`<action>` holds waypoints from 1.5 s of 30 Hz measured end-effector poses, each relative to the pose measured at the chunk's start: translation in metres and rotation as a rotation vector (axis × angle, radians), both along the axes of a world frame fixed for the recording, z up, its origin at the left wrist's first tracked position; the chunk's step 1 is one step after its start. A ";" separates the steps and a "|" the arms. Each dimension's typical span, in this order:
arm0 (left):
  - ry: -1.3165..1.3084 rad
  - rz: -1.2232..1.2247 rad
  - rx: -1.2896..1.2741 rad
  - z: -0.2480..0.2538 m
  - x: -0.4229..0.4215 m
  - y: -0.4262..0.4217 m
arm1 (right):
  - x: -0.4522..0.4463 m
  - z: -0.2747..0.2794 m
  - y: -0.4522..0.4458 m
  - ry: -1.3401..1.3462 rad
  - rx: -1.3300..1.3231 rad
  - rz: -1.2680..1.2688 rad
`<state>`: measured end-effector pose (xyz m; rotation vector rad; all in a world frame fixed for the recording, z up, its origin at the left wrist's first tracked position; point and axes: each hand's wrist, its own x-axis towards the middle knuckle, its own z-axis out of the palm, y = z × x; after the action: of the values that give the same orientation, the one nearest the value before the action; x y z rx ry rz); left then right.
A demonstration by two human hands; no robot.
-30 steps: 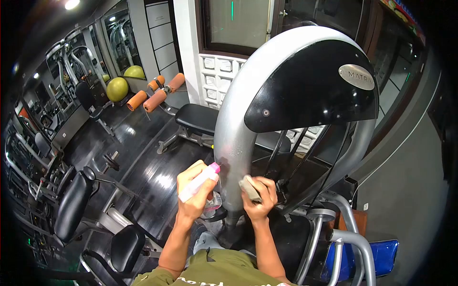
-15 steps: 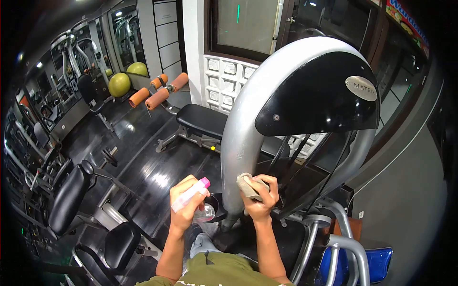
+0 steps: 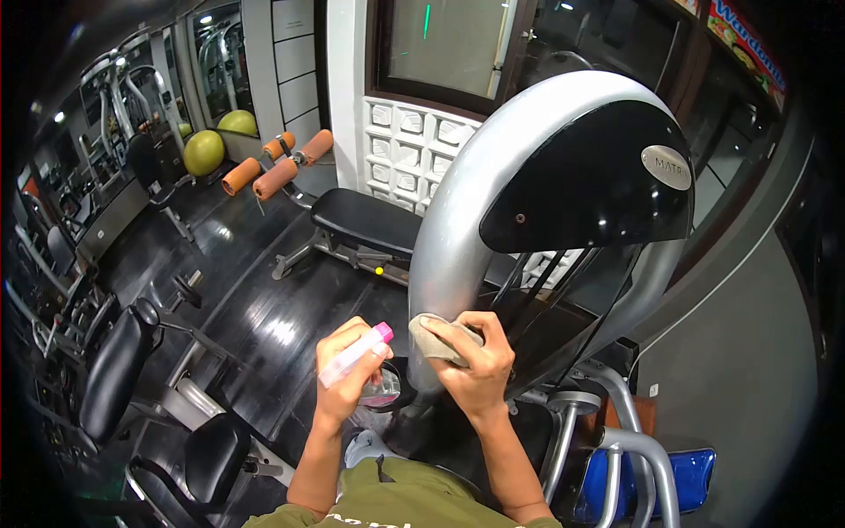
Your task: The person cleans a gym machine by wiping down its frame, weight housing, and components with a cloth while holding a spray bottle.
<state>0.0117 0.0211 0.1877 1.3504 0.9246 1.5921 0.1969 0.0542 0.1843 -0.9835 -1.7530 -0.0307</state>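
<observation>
My left hand [image 3: 341, 374] is closed around a spray bottle [image 3: 356, 354] with a pink nozzle and a pale trigger head. Its clear lower part shows beneath my fingers, with a little pink liquid at the bottom. My right hand [image 3: 480, 370] grips a folded beige cloth [image 3: 440, 339]. That cloth lies against the silver curved frame [image 3: 440, 264] of a gym machine, over the front of its upright. A black cover [image 3: 590, 185] with a MATRIX badge [image 3: 666, 167] fills the top of the arch.
A padded black bench [image 3: 365, 218] with orange foam rollers [image 3: 277, 178] stands beyond the machine. Exercise seats [image 3: 114, 374] line the left. Grey tubes [image 3: 642, 449] and a blue pad [image 3: 691, 480] are at lower right. A yellow-green ball [image 3: 204, 153] sits by the mirrors.
My right hand has moved the cloth leftward across the front of the silver upright. The left hand still holds the spray bottle in nearly the same place. The view has shifted slightly.
</observation>
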 end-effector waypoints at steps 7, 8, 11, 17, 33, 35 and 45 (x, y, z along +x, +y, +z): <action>-0.007 -0.092 0.026 0.008 -0.021 0.030 | -0.012 0.061 0.028 0.014 0.155 -0.198; 0.002 -0.101 0.028 0.009 -0.025 0.034 | -0.013 0.063 0.026 0.006 0.146 -0.215; 0.002 -0.142 0.018 0.013 -0.034 0.046 | -0.016 0.046 0.007 -0.110 0.054 -0.258; 0.003 -0.252 -0.012 0.013 -0.042 0.069 | -0.018 0.048 -0.007 -0.357 -0.008 -0.263; -0.026 -0.494 0.009 0.006 -0.043 0.092 | -0.022 0.016 0.001 0.098 0.156 -0.405; -0.027 -0.489 -0.002 0.007 -0.044 0.091 | -0.026 0.031 0.012 0.230 0.176 -0.465; -0.015 -0.438 -0.022 0.005 -0.043 0.084 | -0.014 -0.019 0.008 0.709 -0.155 -0.280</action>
<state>-0.0314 0.1054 0.1931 1.4088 0.5827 1.2496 0.1831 0.0621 0.1649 -1.1675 -0.9746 0.2505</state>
